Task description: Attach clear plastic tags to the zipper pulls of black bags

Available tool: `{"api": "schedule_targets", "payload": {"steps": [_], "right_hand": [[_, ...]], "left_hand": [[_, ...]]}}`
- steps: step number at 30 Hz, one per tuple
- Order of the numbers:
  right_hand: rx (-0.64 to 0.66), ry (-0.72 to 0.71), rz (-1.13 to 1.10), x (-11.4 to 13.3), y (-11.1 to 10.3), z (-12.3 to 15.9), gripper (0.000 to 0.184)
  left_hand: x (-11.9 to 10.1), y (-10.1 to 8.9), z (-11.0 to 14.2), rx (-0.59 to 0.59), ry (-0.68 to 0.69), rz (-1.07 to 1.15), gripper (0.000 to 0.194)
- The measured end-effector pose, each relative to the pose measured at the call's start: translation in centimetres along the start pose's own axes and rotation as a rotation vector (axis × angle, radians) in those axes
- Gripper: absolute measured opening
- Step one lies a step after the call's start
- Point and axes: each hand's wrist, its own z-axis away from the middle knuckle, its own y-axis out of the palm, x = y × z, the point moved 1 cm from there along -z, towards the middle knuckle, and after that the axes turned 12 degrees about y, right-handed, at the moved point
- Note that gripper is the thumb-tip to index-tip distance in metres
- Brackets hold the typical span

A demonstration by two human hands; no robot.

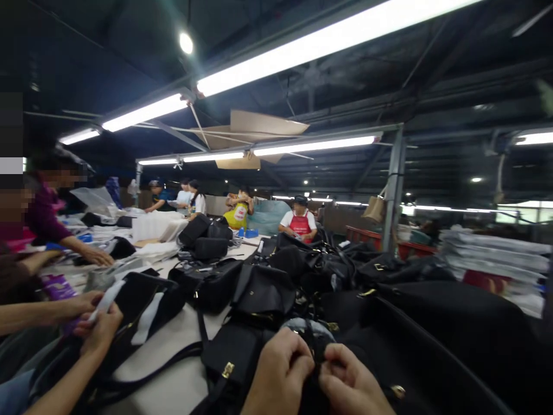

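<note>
Head view shows the person's left grip (283,369) and right grip (352,377) side by side at the counter's (181,380) near edge, both narrow, fingertips pinching a black bag (313,395) that lies between and below them; which part they hold is too dark to tell. Clear wrap (317,327) sits just beyond the fingers. Left of them lies a smaller black bag (233,351) with a gold clasp (228,369). Toward the counter's left edge, a co-worker's hands (101,331) hold a white strip (108,297).
</note>
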Motion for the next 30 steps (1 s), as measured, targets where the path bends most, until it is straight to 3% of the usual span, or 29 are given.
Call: {"api": "schedule_targets", "payload": {"steps": [3,5,9,11,15,17,20,23,26,28,30], "right_hand": [[0.062,0.109,-0.257,0.5,-0.1,1.0,0.052],[0.082,0.135,-0.341,0.9,-0.1,1.5,0.055],[0.082,0.078,-0.3,0.6,0.0,1.3,0.048],[0.102,0.023,-0.21,0.3,0.1,1.1,0.046],[0.186,0.052,-0.291,0.3,0.2,1.4,0.043],[0.197,0.068,-0.277,0.2,0.1,1.6,0.04],[0.111,-0.033,-0.081,-0.4,0.3,1.3,0.031],[-0.062,-0.209,0.183,-1.3,0.8,0.7,0.023],[-0.192,-0.304,0.348,-1.3,1.1,1.0,0.022],[-0.127,-0.243,0.222,-0.8,1.2,1.6,0.026],[0.059,-0.1,-0.03,-0.4,1.2,2.3,0.035]], "left_hand": [[0.0,-0.1,0.0,0.169,0.149,0.004,0.008],[0.4,-0.4,0.0,0.185,0.225,-0.009,0.007],[1.0,-0.5,-0.3,0.15,-0.051,0.194,0.009],[0.9,-0.8,-0.6,0.137,-0.078,0.145,0.011],[0.4,-1.5,-1.1,0.18,0.22,-0.214,0.017],[0.0,-1.4,-1.4,0.19,0.295,-0.327,0.02],[-0.7,-0.7,-1.9,0.153,0.276,-0.374,0.02],[-1.4,0.1,-2.5,0.137,0.165,-0.433,0.02],[-1.5,0.2,-2.9,0.189,0.163,-0.562,0.021],[-1.1,-0.4,-3.2,0.214,0.203,-0.519,0.02],[-0.4,-1.2,-3.3,0.181,0.212,-0.449,0.019]]}}
